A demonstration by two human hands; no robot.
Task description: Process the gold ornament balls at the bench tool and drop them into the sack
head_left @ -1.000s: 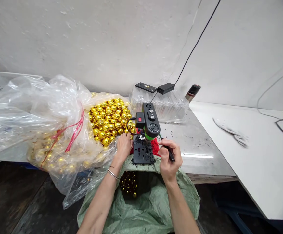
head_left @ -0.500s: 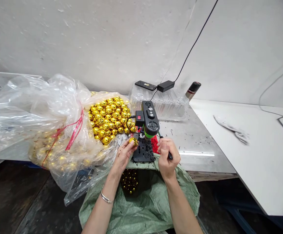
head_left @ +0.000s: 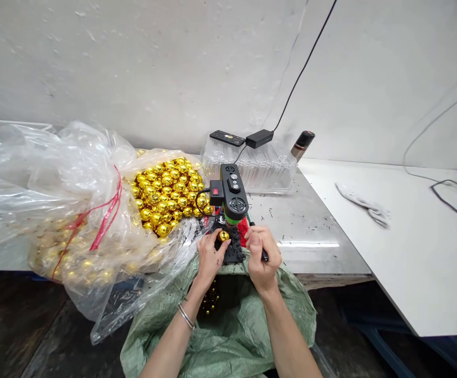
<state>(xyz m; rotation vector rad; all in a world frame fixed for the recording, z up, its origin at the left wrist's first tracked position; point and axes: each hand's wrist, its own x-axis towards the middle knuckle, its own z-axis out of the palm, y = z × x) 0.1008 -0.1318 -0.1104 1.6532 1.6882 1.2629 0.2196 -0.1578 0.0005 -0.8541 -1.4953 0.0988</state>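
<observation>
Between the thumb and fingers of my left hand [head_left: 211, 256] is a shiny gold ball [head_left: 223, 236] with a dark spot on its top. It is held just in front of the head of a small black bench drill press [head_left: 234, 191]. My right hand [head_left: 264, 258] is wrapped round the black lever handle [head_left: 265, 255] at the machine's right side. Black shavings lie over the machine's dark base plate [head_left: 234, 251]. Below both hands gapes a green woven sack [head_left: 236, 341] with gold balls inside.
A clear plastic bag [head_left: 94, 194] with a red tie spills many gold balls [head_left: 165, 191] at left. Behind the machine sit a clear plastic box [head_left: 267, 170], a black power adapter [head_left: 259, 138] and a spray can [head_left: 303, 144]. A glove [head_left: 364, 205] lies on the white table [head_left: 409, 262].
My left hand has moved right with the gold ball, bringing it closer to the machine's head. My right hand stays on the lever. The whole view has shifted slightly.
</observation>
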